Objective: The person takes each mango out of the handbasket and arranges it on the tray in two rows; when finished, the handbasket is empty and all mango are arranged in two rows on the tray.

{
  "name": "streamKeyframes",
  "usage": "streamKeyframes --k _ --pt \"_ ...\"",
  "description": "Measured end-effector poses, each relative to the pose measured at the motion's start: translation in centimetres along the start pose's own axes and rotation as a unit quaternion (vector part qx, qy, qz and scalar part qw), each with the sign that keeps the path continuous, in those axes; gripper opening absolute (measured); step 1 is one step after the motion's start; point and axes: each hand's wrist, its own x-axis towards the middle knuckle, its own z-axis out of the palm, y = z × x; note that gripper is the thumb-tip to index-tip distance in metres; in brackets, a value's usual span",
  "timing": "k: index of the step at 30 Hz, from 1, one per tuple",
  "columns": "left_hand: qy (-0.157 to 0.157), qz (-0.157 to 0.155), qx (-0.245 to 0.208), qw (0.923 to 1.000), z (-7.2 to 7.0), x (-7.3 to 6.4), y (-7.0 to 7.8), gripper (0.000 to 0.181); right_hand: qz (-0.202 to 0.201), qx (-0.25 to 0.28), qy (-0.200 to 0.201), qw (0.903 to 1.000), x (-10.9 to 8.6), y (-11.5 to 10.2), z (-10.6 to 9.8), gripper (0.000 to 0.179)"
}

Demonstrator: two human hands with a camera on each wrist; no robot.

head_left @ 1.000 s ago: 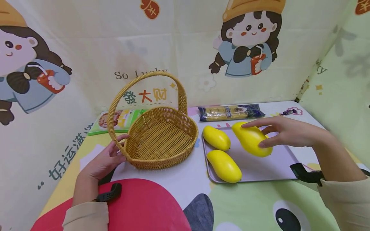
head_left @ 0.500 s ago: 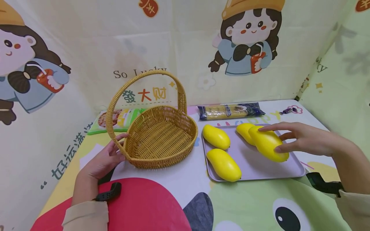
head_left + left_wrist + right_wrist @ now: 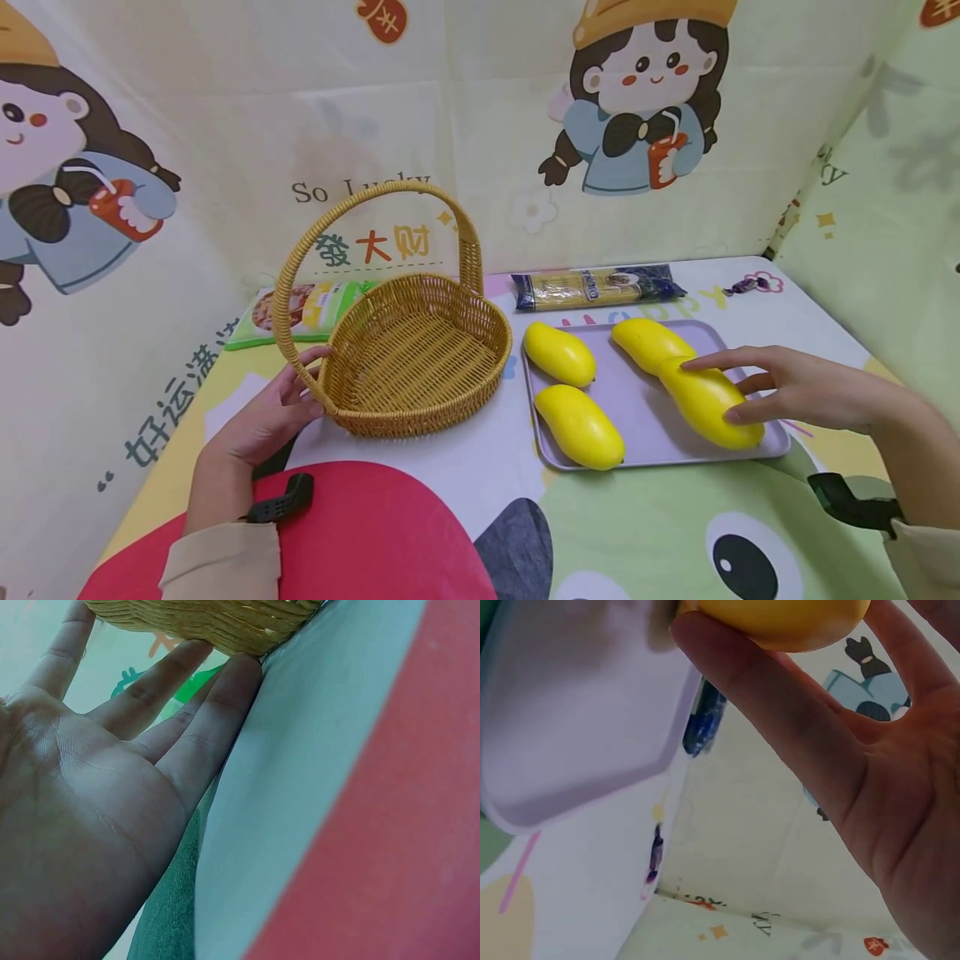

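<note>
A wicker basket [image 3: 420, 350] with a tall arched handle stands left of centre in the head view. My left hand [image 3: 258, 421] touches its left side near the handle's base; in the left wrist view the fingers [image 3: 210, 724] are nearly straight, tips against the weave. With thumb and fingers, my right hand [image 3: 806, 387] grips a yellow mango [image 3: 708, 404] at the right of a lilac tray [image 3: 637, 433]. The mango's far end meets another mango [image 3: 648, 343] at the tray's back. Two more mangoes, one behind [image 3: 559, 354] and one in front [image 3: 579, 427], lie along the tray's left side.
A pack of spaghetti [image 3: 600, 287] lies behind the tray. At the back right is a small dark wrapped piece [image 3: 746, 285]. A green and white bag [image 3: 300, 312] lies partly hidden behind the basket. A printed cloth wall [image 3: 495, 142] closes off the back.
My right hand has carried the held mango rightward and down toward the viewer, uncovering the mango at the tray's back. My left hand and the basket have stayed in place.
</note>
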Motion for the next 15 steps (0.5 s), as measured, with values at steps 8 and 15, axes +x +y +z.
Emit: streamKeyframes --k 8,15 --pt "-0.001 0.006 -0.001 1.0000 0.0 -0.1 0.1 0.071 0.021 0.006 -0.030 0.9993 0.6 -0.3 1.0 0.060" --pt "-0.004 0.010 0.003 0.9999 -0.1 0.0 0.0 0.072 0.036 0.006 -0.028 0.9989 0.8 -0.4 1.6 0.060"
